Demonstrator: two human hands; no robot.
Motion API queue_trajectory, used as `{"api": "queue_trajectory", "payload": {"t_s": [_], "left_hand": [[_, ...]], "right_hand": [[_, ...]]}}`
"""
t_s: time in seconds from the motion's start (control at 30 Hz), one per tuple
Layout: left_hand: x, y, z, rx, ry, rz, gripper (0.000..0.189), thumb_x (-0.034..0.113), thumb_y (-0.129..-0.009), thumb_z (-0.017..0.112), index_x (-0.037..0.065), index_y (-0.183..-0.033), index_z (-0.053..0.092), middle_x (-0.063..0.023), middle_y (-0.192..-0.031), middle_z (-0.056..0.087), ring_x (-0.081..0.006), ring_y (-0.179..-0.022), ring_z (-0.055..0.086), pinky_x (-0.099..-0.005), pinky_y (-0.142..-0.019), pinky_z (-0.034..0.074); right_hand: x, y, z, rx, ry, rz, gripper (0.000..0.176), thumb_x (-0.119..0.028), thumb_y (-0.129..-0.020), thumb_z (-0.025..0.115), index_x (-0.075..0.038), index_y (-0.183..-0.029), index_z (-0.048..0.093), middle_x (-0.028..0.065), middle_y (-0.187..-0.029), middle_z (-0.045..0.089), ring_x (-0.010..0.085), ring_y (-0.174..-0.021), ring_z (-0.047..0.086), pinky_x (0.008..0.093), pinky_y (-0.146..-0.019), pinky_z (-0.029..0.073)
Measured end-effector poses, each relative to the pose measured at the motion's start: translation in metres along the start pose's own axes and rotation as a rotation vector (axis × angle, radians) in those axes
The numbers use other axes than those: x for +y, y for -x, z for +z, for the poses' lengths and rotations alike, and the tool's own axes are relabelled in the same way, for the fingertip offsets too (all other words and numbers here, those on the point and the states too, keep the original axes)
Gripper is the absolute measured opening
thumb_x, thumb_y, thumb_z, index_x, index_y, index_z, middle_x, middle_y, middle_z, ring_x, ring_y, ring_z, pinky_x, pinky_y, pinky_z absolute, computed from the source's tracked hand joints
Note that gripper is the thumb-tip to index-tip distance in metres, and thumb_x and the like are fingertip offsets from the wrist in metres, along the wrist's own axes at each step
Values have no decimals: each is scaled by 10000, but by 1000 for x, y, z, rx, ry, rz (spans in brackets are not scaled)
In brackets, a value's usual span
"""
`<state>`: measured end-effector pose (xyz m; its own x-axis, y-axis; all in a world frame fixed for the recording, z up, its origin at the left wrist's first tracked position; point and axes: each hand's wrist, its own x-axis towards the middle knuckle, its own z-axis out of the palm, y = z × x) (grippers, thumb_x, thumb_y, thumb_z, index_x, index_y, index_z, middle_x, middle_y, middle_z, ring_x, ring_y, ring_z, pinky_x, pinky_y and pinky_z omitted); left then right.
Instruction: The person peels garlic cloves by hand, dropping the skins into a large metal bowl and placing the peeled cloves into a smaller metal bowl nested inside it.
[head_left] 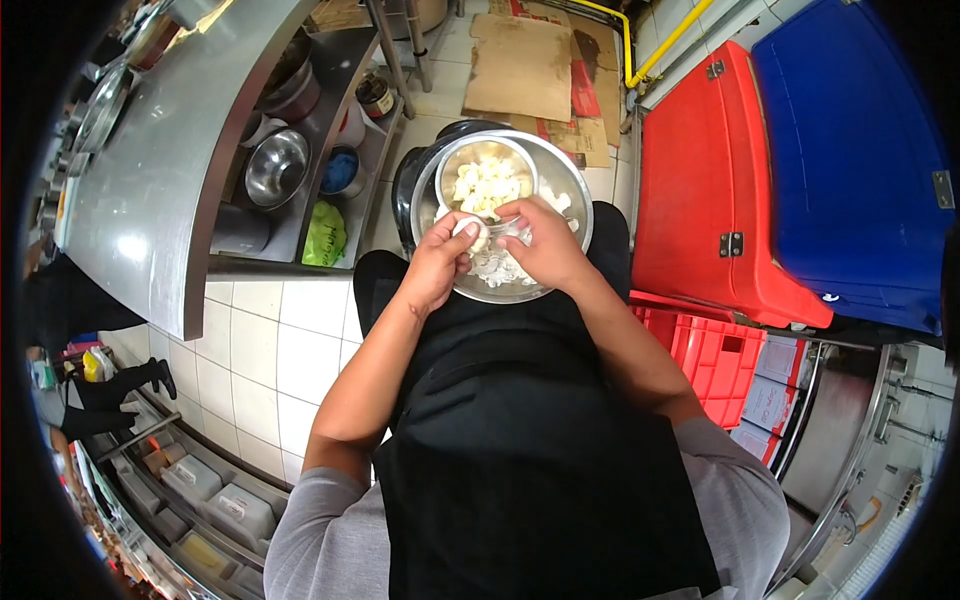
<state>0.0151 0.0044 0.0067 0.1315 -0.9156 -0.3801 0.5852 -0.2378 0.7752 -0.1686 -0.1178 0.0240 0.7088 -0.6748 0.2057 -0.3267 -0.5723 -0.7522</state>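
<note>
My left hand (437, 262) is closed around a whitish garlic piece (476, 236), thumb pressed on its side. Close beside it, my right hand (546, 247) has its thumb and fingers bent together; a pale, thin bit shows near the fingertips, too small to make out. Both hands are over a large metal bowl (580, 190) in front of my lap. Inside it, at the far side, a smaller metal bowl (446, 165) holds many peeled garlic cloves (490, 183). Papery white garlic skins (498, 268) lie in the large bowl beneath my hands.
To the left stands a steel table (150, 190) with shelves bearing bowls, pots and a green bag (325, 235). Red (690, 170) and blue (850, 140) bins stand at the right, above a red crate (705, 365). Cardboard (520, 65) lies on the floor ahead. Another person's leg (120, 395) shows far left.
</note>
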Motion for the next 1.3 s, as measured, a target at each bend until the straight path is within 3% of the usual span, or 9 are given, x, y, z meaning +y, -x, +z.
{"api": "queue_trajectory", "payload": {"t_s": [0.03, 0.13, 0.4, 0.53, 0.67, 0.77, 1.07, 1.17, 1.3], "left_hand": [[2, 4, 6, 50, 12, -14, 207, 226, -1122, 603, 95, -1282, 606, -4, -1073, 698, -54, -754, 535, -218, -672, 444], [11, 10, 29, 66, 146, 2, 132, 215, -1128, 595, 105, -1195, 621, 12, -1030, 674, -61, -785, 524, -240, -708, 449], [-9, -2, 18, 32, 14, 115, 107, 175, -1100, 628, 104, -1181, 633, 10, -965, 676, -49, -796, 580, -236, -706, 459], [7, 3, 35, 204, -30, 57, 108, 174, -1085, 661, 111, -1168, 636, 35, -952, 664, -30, -736, 535, -226, -667, 427], [10, 5, 35, 114, -62, 58, 131, 176, -1082, 664, 108, -1191, 644, 38, -957, 667, -29, -738, 543, -211, -653, 426], [12, 3, 32, 47, 177, 72, 127, 182, -1089, 654, 91, -1177, 673, 31, -985, 720, -21, -761, 583, -186, -632, 425], [13, 3, 23, 59, -93, -10, 231, 169, -1100, 620, 90, -1317, 611, 11, -1142, 713, -30, -859, 603, -211, -688, 441], [14, 6, 21, -100, 207, 14, 272, 147, -1096, 617, 85, -1358, 578, 15, -1167, 692, -47, -926, 604, -258, -767, 474], [10, 4, 25, 33, 51, 48, 243, 125, -1088, 618, 71, -1324, 597, 15, -1119, 693, -43, -875, 600, -240, -724, 459]], "right_hand": [[-3, 0, 4, -69, -356, 166, 356, -18, -896, 818, -26, -1234, 709, 55, -924, 676, 140, -840, 652, 317, -760, 557], [-6, 5, 19, -110, -598, 262, 341, 3, -885, 830, -12, -1202, 708, 35, -916, 650, 90, -758, 621, 274, -700, 536], [-10, 10, 29, -41, -467, 141, 259, 24, -877, 837, -12, -1059, 656, 8, -867, 612, 64, -694, 589, 255, -618, 500], [-15, 8, 26, -53, -474, 167, 381, 66, -897, 818, -15, -1209, 616, 25, -935, 645, 46, -789, 640, 222, -691, 526], [-14, 5, 23, -107, -745, 279, 522, 102, -912, 783, -14, -1375, 572, 31, -1027, 594, 54, -809, 629, 229, -766, 549], [-8, 4, 23, -99, -808, 291, 567, 127, -921, 753, -7, -1437, 558, 28, -1059, 573, 63, -837, 640, 240, -804, 566], [-23, 2, 17, -168, -813, 243, 716, 163, -889, 754, -36, -1540, 534, 51, -1165, 547, 71, -849, 642, 244, -808, 574], [-11, 1, 16, -133, -645, 216, 750, 170, -879, 758, -47, -1557, 521, 51, -1190, 541, 72, -853, 643, 241, -795, 571], [-6, 0, 15, -172, -736, 230, 776, 180, -872, 757, -54, -1568, 505, 60, -1228, 525, 77, -846, 645, 240, -793, 573]]}}
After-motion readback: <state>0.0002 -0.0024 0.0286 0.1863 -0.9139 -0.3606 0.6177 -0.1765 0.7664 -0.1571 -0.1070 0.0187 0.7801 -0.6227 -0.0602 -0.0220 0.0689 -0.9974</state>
